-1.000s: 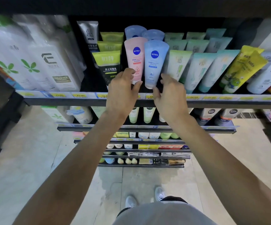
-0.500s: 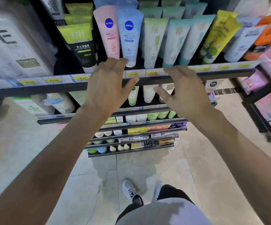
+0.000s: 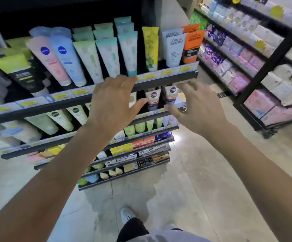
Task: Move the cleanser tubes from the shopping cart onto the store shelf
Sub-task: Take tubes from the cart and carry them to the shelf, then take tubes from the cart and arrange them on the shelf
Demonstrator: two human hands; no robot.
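Both hands hang empty in front of the store shelf (image 3: 168, 82). The left hand (image 3: 112, 103) is spread, fingers nearly straight, thumb out to the side; a thin gold ring (image 3: 122, 84) sits on one finger. Its fingertips lie over the shelf's front lip, but whether they touch it cannot be told. The right hand (image 3: 195, 109) is also loose and open, fingers slightly bent and blurred, holding nothing; it is level with the tier below.

Just beyond the hands, the cleanser tubes stand cap-down in rows on the top tier, soft plastic, flat at the crimped end and tapering to a round cap. Along the front row: one black-and-lime tube (image 3: 17, 70), one pink tube (image 3: 49, 60), one pale blue tube (image 3: 66, 60), one light green tube (image 3: 87, 58), two teal tubes (image 3: 108, 56), one yellow tube (image 3: 150, 48), one white tube (image 3: 174, 48) and one orange tube (image 3: 193, 46). More of the same stand behind them. Yellow price tags (image 3: 148, 76) run along the black shelf edge.

Between the hands, on the tier below, two small dark-capped tubes (image 3: 153, 100) stand side by side. Lower tiers carry more tubes and small boxes.

To the right, a black wheeled rack (image 3: 257, 70) holds soft pink, purple and white packs. The floor (image 3: 194, 172) is pale tile. One white shoe (image 3: 126, 215) shows below.
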